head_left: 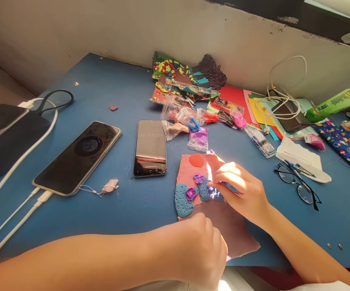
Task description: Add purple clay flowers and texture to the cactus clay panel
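A clay picture (235, 232) lies flat in front of me, with a pink upper part, a brownish lower part and an orange-red disc (197, 161) near its top. Blue dotted clay shapes (183, 202) cross its middle, bearing purple clay flowers (191, 194). My right hand (244, 190) is over the picture's right side, its thumb and forefinger pinched together at the flowers; whatever is between the fingertips is too small to make out. Closed in a fist, my left hand (203, 246) hovers in front of the lower part, its fingertips hidden.
Left of the picture lie a phone (149, 149), a larger charging phone (78, 159) and a beaded charm (110, 186). Behind it are bagged clay pieces (198, 137) and decorated clay pictures (175, 76). Glasses (298, 186), a white wipe (302, 157) and coloured paper (231, 95) are to the right.
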`<state>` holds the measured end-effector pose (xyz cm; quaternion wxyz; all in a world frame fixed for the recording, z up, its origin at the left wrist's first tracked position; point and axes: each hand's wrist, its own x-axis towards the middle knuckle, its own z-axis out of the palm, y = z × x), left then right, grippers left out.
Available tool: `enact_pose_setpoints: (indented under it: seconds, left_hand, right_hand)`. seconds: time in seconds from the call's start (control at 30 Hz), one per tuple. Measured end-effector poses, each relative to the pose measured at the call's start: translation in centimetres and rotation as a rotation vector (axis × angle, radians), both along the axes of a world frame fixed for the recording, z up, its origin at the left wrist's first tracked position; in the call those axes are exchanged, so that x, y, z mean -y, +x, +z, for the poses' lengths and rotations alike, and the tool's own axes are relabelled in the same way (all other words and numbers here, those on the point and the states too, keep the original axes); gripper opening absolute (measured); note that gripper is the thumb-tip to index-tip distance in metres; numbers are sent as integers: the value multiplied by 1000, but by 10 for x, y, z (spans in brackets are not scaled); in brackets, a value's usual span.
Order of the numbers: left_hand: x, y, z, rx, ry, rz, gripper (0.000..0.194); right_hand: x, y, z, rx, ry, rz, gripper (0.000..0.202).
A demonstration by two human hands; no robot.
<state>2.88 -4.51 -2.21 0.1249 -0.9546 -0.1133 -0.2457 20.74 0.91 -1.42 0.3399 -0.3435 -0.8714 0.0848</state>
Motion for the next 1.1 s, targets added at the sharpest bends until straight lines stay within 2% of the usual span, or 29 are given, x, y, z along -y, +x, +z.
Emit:
enact_pose_setpoints:
  seconds: [0.23, 0.43, 0.53, 0.77, 0.93, 1.1]
  left_hand:
    - [0, -1, 0, -24, 23, 7, 23]
    - [1, 1, -4, -3, -2, 7, 20]
    - [1, 2, -4, 41, 13, 15, 22]
    - [2, 1, -5, 4, 20, 3, 22]
    - [4, 5, -14, 51, 3, 25, 21]
    - [0, 3, -11, 19, -44, 10, 23]
  right_hand:
    - [0, 0, 3, 26, -11, 9, 16]
    - [-1, 0, 1, -52, 7, -15, 22]
    - [-3, 1, -1, -17, 26, -48, 18]
    - [-4, 3, -9, 89, 3, -103, 17]
    - [-7, 0, 1, 196, 24, -9, 18]
    - [-27, -9, 11, 475, 27, 149, 27]
